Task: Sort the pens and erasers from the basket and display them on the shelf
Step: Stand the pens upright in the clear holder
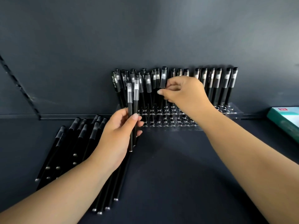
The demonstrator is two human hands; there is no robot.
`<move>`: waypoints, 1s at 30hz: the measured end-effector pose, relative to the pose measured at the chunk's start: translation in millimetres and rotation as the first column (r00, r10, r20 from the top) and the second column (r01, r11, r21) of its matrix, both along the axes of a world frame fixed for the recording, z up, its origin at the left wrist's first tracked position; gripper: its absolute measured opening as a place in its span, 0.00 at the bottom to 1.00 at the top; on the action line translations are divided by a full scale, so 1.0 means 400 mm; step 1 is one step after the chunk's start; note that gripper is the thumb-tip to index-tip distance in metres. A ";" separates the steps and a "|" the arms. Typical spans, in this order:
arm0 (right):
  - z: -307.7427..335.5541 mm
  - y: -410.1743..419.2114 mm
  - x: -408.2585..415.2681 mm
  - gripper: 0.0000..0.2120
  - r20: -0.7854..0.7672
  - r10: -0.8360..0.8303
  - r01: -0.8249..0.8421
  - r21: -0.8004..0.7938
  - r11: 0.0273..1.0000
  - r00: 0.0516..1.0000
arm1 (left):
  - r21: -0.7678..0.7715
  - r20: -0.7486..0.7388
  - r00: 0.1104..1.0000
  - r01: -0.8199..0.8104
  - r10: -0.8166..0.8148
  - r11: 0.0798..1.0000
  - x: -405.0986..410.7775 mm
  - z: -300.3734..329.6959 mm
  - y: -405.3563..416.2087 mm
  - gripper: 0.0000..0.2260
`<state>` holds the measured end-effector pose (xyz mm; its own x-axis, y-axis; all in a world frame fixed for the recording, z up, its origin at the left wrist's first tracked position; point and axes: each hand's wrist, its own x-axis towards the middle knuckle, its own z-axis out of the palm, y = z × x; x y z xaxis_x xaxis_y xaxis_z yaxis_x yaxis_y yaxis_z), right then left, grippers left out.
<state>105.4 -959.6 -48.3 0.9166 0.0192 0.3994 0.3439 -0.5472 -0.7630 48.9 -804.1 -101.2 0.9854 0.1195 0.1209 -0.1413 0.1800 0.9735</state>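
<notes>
Nearest me, my left hand (120, 131) grips two upright pens (133, 113), while at one o'clock my right hand (182, 92) pinches a vertical pen (163, 78) above the clear rack (226, 109).

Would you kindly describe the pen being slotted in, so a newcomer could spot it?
Find the clear rack against the dark wall. Above its middle, the right hand pinches one black pen. Its clear cap stands highest in the row.
</notes>
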 end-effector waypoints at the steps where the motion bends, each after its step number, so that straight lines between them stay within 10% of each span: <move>1: -0.004 -0.001 0.002 0.07 -0.021 -0.003 0.003 -0.027 1.000 1.000 | -0.009 0.008 1.000 0.009 -0.008 1.000 0.000 0.000 0.000 0.07; 10: 0.048 -0.008 -0.036 0.31 0.064 -0.113 0.127 -0.310 0.942 0.992 | -0.042 0.041 0.998 0.042 -0.040 0.998 -0.011 0.007 0.000 0.08; 14: 0.100 -0.018 -0.064 0.20 0.065 0.009 -0.014 0.067 0.998 0.998 | -0.086 0.035 0.997 0.068 -0.065 0.994 -0.013 0.011 -0.002 0.07; 19: 0.091 0.012 -0.089 0.11 -0.185 0.366 -0.393 -0.141 0.909 0.912 | -0.126 0.054 0.992 0.118 -0.112 0.985 -0.017 0.014 -0.003 0.07; 30: 0.135 -0.032 -0.081 0.10 -0.086 0.199 -0.200 -0.010 0.980 0.976 | -0.057 0.052 0.989 0.141 -0.138 0.988 -0.016 0.008 -0.001 0.07</move>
